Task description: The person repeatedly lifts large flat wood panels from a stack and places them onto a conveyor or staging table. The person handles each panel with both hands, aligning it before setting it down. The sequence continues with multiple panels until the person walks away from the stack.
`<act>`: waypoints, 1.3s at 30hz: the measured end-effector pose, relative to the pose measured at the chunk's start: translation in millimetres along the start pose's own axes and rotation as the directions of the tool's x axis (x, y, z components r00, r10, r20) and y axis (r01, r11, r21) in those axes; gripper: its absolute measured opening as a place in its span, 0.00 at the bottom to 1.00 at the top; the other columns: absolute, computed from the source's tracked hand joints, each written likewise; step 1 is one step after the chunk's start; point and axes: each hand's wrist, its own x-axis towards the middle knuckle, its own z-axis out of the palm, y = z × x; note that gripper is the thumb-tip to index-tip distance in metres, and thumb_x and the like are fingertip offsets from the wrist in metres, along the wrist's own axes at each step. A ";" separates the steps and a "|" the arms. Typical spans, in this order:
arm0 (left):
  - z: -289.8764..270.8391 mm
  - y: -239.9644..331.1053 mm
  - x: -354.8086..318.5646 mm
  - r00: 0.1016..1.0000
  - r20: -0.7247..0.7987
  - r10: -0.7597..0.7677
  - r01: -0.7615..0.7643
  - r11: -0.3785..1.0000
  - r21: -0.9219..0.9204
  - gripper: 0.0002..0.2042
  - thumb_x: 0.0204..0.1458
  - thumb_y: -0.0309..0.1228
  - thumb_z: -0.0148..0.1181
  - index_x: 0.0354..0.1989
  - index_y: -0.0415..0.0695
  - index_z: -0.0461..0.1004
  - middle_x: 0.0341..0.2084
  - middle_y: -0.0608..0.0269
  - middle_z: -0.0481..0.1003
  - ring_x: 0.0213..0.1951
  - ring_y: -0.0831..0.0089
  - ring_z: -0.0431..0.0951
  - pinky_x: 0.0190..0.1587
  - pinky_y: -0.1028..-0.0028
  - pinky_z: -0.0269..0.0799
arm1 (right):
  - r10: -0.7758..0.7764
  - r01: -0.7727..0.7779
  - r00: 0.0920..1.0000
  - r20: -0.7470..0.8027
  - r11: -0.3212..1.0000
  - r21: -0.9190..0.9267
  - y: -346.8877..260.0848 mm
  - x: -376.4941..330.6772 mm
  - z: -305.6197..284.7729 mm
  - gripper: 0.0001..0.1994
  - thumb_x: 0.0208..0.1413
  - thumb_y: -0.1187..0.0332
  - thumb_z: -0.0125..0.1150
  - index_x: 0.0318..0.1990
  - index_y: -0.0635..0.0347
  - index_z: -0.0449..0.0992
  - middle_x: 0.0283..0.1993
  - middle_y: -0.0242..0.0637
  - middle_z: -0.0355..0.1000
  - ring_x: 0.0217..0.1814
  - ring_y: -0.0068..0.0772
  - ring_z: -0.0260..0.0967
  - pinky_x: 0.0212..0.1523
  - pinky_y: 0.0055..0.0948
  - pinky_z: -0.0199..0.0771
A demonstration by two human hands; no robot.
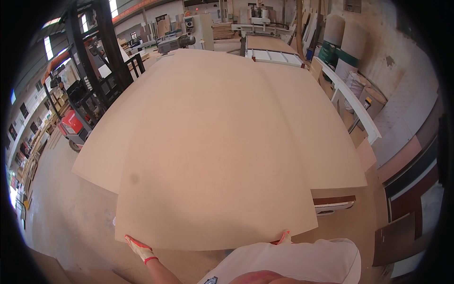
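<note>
A large pale tan wooden board (213,156) stretches away from me, its near edge raised close to my body. My left hand (138,248), in a white and orange work glove with a red cuff, grips that edge near its left corner. Toward the right corner, my right hand (285,237) is closed on the same edge, gloved alike; most of it is hidden behind the board and my light clothing. Under this board lies another wide board (326,151) of the same colour, showing on both sides.
A forklift (75,118) with a dark mast stands at the left. At the right runs a white rail (352,102), with sacks and drums (373,102) by the wall. Dark panels (395,236) lean at the lower right. Machinery (259,26) stands beyond the boards.
</note>
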 end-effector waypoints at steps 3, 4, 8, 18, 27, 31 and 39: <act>16.8 -3.0 -14.6 0.998 0.027 0.064 -0.065 0.998 0.012 0.38 0.71 0.58 0.43 0.78 0.41 0.55 0.77 0.56 0.56 0.74 0.58 0.61 0.75 0.57 0.59 | -0.015 0.016 0.999 -0.032 0.999 0.045 -17.0 8.2 -8.9 0.34 0.66 0.33 0.49 0.70 0.44 0.65 0.70 0.40 0.68 0.69 0.51 0.69 0.64 0.60 0.75; 23.5 -7.2 -25.0 0.998 0.057 0.002 0.000 0.999 -0.048 0.38 0.71 0.58 0.43 0.78 0.41 0.55 0.77 0.56 0.56 0.73 0.58 0.62 0.74 0.57 0.60 | -0.019 0.022 0.999 -0.040 0.998 0.061 -26.1 11.8 -12.2 0.34 0.66 0.33 0.50 0.70 0.44 0.65 0.70 0.40 0.68 0.69 0.51 0.69 0.63 0.60 0.75; 57.0 -19.6 -85.3 0.993 0.097 -0.062 0.074 0.990 -0.119 0.38 0.71 0.60 0.43 0.78 0.41 0.55 0.76 0.55 0.58 0.71 0.56 0.65 0.72 0.55 0.63 | -0.048 0.060 0.995 -0.092 0.990 0.130 -72.9 27.6 -24.8 0.32 0.67 0.36 0.50 0.69 0.44 0.66 0.70 0.39 0.69 0.69 0.51 0.69 0.63 0.59 0.76; 164.6 -49.0 -218.3 0.839 0.522 -0.152 0.326 0.909 -0.260 0.36 0.70 0.62 0.40 0.75 0.46 0.59 0.72 0.59 0.64 0.68 0.57 0.69 0.67 0.54 0.71 | -0.181 0.229 0.957 -0.227 0.950 0.211 -241.3 75.8 -70.5 0.28 0.68 0.41 0.52 0.68 0.43 0.67 0.70 0.36 0.69 0.70 0.49 0.68 0.61 0.59 0.77; 209.3 -142.6 -323.2 0.530 0.495 -0.689 0.668 0.699 0.257 0.37 0.64 0.66 0.48 0.70 0.49 0.65 0.64 0.50 0.73 0.60 0.50 0.77 0.57 0.50 0.79 | -0.483 0.169 0.797 -0.362 0.754 -0.635 -379.8 79.5 -64.0 0.26 0.68 0.42 0.51 0.57 0.54 0.75 0.50 0.47 0.80 0.42 0.47 0.80 0.42 0.48 0.80; 203.5 -203.2 -268.9 0.249 0.378 -0.892 0.438 0.452 0.777 0.40 0.60 0.69 0.54 0.67 0.45 0.67 0.55 0.41 0.78 0.51 0.47 0.82 0.50 0.49 0.81 | -0.784 -0.151 0.620 -0.031 -0.081 -0.985 -376.7 90.7 -22.3 0.22 0.66 0.46 0.56 0.42 0.59 0.78 0.30 0.50 0.79 0.19 0.43 0.75 0.26 0.44 0.76; 278.3 -310.3 -218.7 0.374 0.142 -0.916 0.791 0.395 0.467 0.38 0.60 0.69 0.53 0.71 0.56 0.65 0.68 0.55 0.70 0.67 0.50 0.69 0.66 0.41 0.66 | -0.773 0.054 0.553 0.310 -0.338 -0.940 -303.4 149.7 207.6 0.31 0.65 0.42 0.54 0.67 0.53 0.73 0.58 0.47 0.79 0.59 0.54 0.77 0.59 0.48 0.75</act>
